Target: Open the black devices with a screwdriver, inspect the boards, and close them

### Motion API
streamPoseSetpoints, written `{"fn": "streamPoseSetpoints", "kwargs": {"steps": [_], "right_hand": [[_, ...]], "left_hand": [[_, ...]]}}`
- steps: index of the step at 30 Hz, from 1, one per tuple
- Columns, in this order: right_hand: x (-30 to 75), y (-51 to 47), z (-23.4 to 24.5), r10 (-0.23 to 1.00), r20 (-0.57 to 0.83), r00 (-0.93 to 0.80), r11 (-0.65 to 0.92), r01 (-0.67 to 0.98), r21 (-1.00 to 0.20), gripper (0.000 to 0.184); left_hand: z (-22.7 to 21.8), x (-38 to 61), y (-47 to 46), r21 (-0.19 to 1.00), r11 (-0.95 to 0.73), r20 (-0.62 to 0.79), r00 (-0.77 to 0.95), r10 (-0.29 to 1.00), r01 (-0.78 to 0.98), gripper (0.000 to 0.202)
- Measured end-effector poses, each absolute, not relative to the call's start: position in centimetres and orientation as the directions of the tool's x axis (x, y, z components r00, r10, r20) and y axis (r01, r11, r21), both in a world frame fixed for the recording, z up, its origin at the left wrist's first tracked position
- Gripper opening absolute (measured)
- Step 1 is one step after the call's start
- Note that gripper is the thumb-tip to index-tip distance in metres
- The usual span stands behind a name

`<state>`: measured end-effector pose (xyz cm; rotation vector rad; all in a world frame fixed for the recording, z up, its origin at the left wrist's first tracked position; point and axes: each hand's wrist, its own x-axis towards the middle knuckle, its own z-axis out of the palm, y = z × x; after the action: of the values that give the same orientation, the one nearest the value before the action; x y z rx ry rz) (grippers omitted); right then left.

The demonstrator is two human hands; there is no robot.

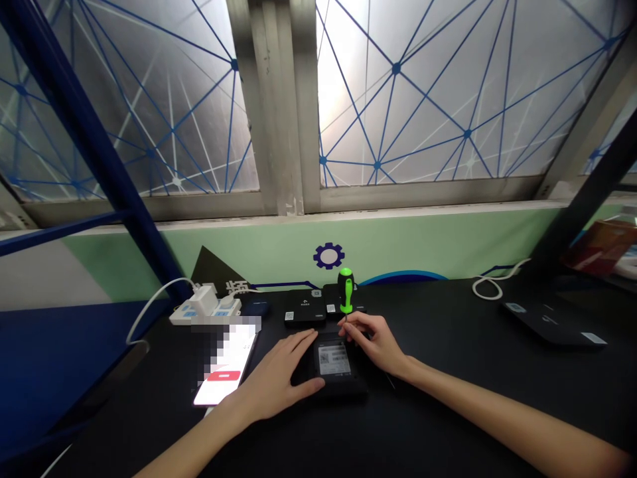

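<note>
- A black device [334, 365] is laid flat between the hands, label side up; a sticker [332, 358] with a QR code is seen, its print too small to be read
- The right hand [372, 343] is closed in a pinch on a screwdriver [346, 292], held upright, its green and black handle above the fingers and its shaft directed down at the device's upper edge
- The left hand [276, 375] is kept spread, with the thumb and fingertips against the device's near left edge
- Two similar black devices [304, 311] are placed just behind; another [552, 322] is set well off to the right
- A lit phone [223, 365] is left beside the left hand, its screen pixelated except for a red bar
- A power strip [204, 309] is fitted with a white plug
</note>
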<state>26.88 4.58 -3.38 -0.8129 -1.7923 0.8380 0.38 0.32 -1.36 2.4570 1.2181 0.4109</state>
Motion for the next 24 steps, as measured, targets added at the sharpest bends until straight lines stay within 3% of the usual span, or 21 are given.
{"fn": "streamPoseSetpoints", "kwargs": {"steps": [10, 24], "right_hand": [[26.82, 4.81, -3.42, 0.839, 0.49, -0.236, 0.534, 0.183, -0.825, 0.024], [27.15, 4.13, -2.8, 0.761, 0.56, -0.328, 0.626, 0.148, -0.765, 0.013]], "left_hand": [[-1.23, 0.32, 0.15, 0.443, -0.557, 0.093, 0.582, 0.808, 0.703, 0.076], [-1.33, 0.23, 0.21, 0.457, -0.552, 0.092, 0.58, 0.809, 0.698, 0.076]]}}
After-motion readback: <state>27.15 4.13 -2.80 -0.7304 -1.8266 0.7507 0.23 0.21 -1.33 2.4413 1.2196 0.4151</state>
